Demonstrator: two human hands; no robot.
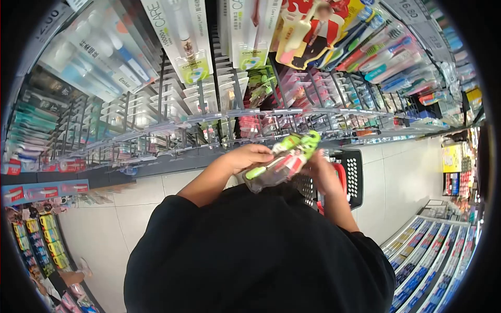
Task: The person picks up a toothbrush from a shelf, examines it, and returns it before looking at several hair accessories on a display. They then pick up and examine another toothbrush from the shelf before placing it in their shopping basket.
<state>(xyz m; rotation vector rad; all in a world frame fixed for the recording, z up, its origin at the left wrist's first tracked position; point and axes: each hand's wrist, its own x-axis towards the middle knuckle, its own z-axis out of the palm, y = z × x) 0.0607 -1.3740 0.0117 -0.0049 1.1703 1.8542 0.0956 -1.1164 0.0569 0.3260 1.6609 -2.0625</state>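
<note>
In front of my chest is a clear toothbrush pack with a bright green top, a green handle and red and white printing. It is tilted, its green end up and to the right. My left hand pinches it at the left edge, thumb on the front. Close against its right side is my right hand; motion blur and the pack hide whether those fingers grip it. Under my right forearm, a black basket with a red handle is partly covered.
Hook racks of packed toothbrushes span the space ahead, with a transparent rail along the front. Shelves of blue and red boxes stand at lower right. Another display is at lower left, near a person's leg. Pale floor tiles lie below.
</note>
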